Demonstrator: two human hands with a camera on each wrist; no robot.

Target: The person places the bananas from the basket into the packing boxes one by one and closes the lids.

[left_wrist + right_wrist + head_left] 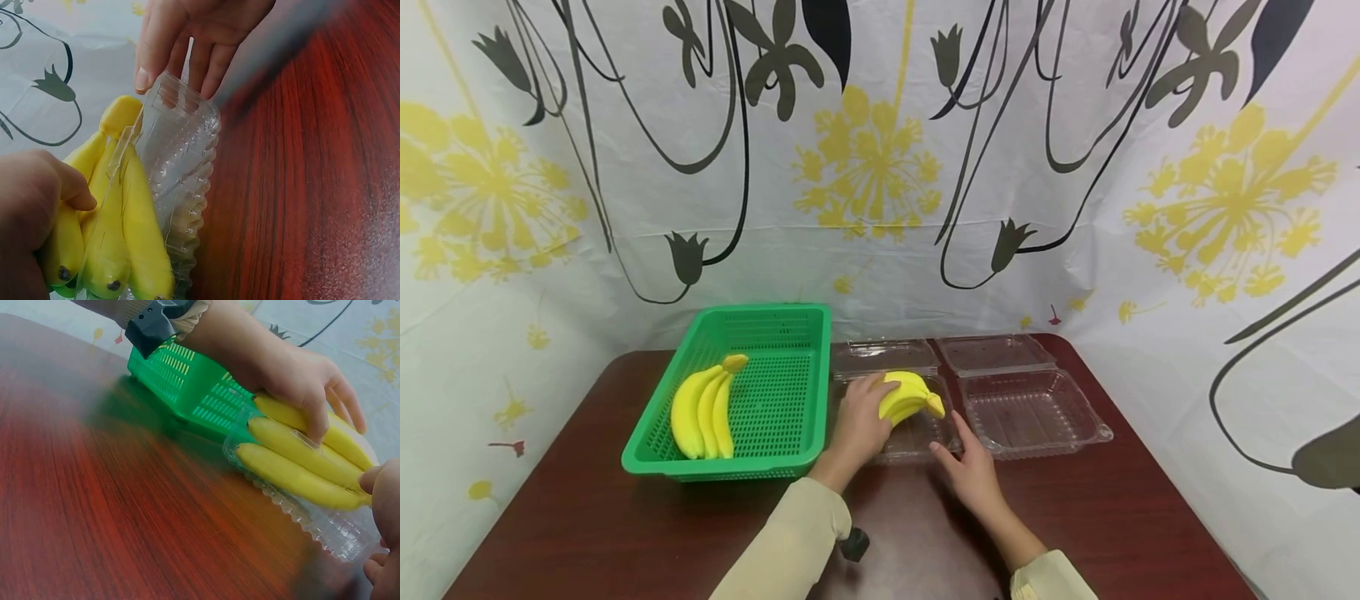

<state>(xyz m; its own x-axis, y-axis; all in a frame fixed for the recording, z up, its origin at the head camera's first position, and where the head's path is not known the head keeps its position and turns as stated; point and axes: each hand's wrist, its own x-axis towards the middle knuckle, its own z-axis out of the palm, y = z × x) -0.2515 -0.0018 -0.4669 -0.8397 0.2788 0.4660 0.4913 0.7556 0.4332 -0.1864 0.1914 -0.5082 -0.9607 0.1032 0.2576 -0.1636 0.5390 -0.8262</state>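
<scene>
Head view: we find the left hand (pixel 861 417) curled over a yellow, smooth-skinned bunch of bananas (pixel 902 394), and the right hand (pixel 972 473) pinching the rim of a clear, thin-walled rectangular plastic container (pixel 187 156) at its near right corner. The bunch is over that container, stem towards the right edge of the dark red, wood-grained table (pixel 617 542); we cannot tell whether it bears on the container's floor.

We judge the bunch light, slightly yielding and liable to slip under a loose grasp; the middle of the fruit or the thick stem offers the best hold. The container appears light and flexible; we expect its walls to buckle if squeezed, so a rim corner is the sounder grip.

Further out, a green perforated plastic basket (pixel 730 469) stands near the table's far left corner, a second yellow banana bunch (pixel 702 417) inside along its left wall. A second clear rectangular plastic container (pixel 1030 412) lies near the far right corner.
</scene>
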